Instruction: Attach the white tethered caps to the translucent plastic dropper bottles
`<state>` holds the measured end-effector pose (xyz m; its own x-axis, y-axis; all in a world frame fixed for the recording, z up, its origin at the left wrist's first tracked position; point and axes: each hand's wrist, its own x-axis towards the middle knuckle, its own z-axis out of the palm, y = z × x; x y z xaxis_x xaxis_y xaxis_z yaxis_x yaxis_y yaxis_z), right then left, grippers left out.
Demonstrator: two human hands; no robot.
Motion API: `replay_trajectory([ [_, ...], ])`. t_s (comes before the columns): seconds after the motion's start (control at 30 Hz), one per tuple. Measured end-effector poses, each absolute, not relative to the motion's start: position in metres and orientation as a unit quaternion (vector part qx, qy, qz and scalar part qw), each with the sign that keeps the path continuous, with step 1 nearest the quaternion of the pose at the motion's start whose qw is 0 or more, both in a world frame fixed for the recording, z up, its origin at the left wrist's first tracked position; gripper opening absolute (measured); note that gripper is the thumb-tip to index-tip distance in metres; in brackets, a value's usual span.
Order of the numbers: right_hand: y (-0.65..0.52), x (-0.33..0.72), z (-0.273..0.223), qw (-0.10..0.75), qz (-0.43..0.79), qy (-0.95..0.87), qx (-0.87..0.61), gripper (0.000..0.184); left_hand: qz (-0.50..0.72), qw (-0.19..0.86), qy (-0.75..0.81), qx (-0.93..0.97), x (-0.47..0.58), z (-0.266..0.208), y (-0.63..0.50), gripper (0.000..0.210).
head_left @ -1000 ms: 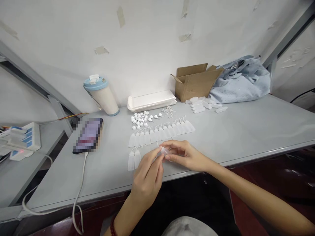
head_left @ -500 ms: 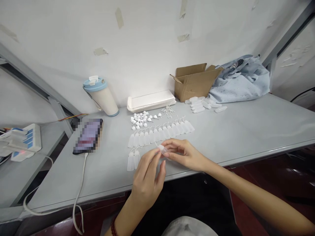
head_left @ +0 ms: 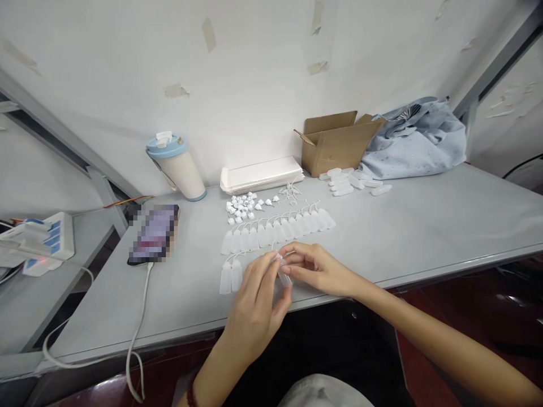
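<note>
In the head view, the left hand (head_left: 257, 308) and right hand (head_left: 321, 269) grip between their fingertips a small, translucent white plastic tube (head_left: 284, 277) over the smooth grey tabletop (head_left: 407, 232); probably light, fairly stiff and slippery, best held by its sides

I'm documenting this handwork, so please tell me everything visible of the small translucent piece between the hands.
The small translucent piece is narrow, elongated, whitish and plastic-looking. It slants near the grey table's front edge, its far end at the fingertips, where a thin pale cord shows, apparently attached. The left hand grips around that end; the right hand's thumb presses its side. Fingers hide much of it, so how the end is closed cannot be told.
</note>
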<state>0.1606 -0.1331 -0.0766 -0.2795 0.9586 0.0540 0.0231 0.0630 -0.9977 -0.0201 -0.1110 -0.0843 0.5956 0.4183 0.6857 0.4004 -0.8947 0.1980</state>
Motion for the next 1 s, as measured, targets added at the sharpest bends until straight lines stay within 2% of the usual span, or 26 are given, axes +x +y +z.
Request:
replay_trajectory([
  [0.1, -0.132, 0.160, -0.076, 0.418, 0.521, -0.606, -0.432, 0.021, 0.302, 0.095, 0.231, 0.920, -0.040, -0.070, -0.099, 0.042],
  [0.33, -0.133, 0.161, -0.077, 0.424, 0.482, -0.603, -0.473, 0.023, 0.206, 0.166, 0.268, 0.926, -0.080, -0.055, -0.076, 0.031],
  [0.7, -0.132, 0.160, -0.076, 0.423, 0.475, -0.603, -0.483, 0.021, 0.148, 0.182, 0.256, 0.938, -0.086, -0.057, -0.075, 0.027],
  [1.0, -0.132, 0.160, -0.075, 0.422, 0.471, -0.603, -0.486, 0.020, 0.145, 0.161, 0.282, 0.935, -0.078, -0.060, -0.076, 0.022],
])
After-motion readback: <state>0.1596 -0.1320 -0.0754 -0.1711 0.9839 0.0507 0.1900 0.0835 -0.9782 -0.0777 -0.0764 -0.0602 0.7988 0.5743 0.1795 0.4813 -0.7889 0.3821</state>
